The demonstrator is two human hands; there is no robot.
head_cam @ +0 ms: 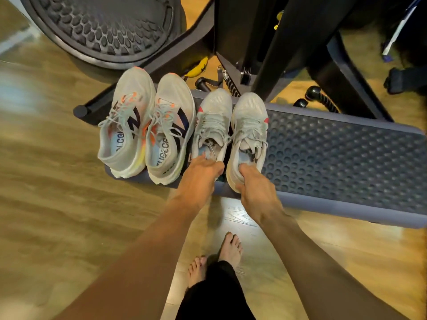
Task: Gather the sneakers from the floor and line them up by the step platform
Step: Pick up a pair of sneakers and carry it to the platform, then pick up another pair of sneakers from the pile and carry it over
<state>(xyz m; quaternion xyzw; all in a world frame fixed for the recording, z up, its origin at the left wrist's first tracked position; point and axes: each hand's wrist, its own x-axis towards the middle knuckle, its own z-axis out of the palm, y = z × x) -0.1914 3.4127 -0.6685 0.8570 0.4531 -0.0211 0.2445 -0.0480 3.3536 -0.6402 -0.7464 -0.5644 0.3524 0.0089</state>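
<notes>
Sneakers: left grey sneaker (213, 121) & right grey sneaker (250, 121) sit toes to 12 o'clock on step platform (346, 162), orange-trimmed pair (171, 116) just beside at 9 o'clock. Left hand (198, 179) & right hand (256, 190) each pinch a heel collar. Prob light, soft mesh; heel = firmest hold.

Platform (335, 158) bare rightward, machine frame (265, 54) close behind sneakers (215, 107), open floor (46, 181) left
</notes>
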